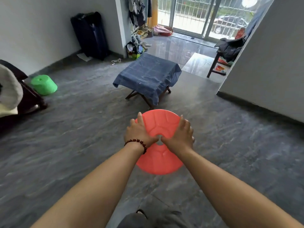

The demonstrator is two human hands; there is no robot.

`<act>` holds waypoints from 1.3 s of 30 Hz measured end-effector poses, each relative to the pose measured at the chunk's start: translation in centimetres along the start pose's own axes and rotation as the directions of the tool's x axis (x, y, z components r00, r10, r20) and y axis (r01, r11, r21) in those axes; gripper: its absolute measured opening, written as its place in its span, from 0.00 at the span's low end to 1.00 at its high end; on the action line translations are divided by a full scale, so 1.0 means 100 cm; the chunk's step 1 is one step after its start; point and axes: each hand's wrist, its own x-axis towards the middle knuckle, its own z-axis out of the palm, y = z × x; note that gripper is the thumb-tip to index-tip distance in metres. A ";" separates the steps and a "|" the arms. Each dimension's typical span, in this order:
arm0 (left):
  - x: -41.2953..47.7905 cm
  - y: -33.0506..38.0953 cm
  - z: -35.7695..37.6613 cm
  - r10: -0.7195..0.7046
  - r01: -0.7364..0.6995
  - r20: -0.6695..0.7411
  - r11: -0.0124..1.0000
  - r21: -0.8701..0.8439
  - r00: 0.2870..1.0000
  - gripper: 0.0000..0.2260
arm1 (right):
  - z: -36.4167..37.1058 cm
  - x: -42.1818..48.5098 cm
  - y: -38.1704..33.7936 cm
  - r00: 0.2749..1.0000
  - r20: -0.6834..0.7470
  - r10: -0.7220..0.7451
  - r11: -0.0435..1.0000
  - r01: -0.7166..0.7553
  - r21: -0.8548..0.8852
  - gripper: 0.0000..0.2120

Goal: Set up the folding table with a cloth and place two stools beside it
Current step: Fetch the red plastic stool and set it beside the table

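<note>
Hands point(139, 131) point(180, 134) gripping red stool point(158, 155) — cloth-draped table point(148, 74) beyond

The grey tiled floor point(82, 129) carries a low folding bench point(146, 96) on crossed wooden legs, draped all over with a creased blue cloth point(148, 73), a green plastic stool point(44, 84) well apart to its left, and a dark suitcase point(90, 35) upright against the wall.
</note>
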 end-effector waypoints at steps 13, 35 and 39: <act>0.141 -0.020 -0.016 -0.093 0.093 0.040 0.996 -0.004 0.995 0.58 | 0.040 0.128 -0.061 0.992 0.117 -0.046 0.998 0.050 -0.027 0.58; 0.386 -0.044 -0.085 -0.210 0.210 0.015 0.978 0.004 0.978 0.57 | 0.099 0.351 -0.202 0.960 0.242 -0.143 0.989 0.150 -0.009 0.58; 0.439 -0.068 -0.115 -0.175 0.175 -0.017 0.984 0.024 0.984 0.57 | 0.123 0.387 -0.251 0.965 0.215 -0.150 0.988 0.151 0.012 0.57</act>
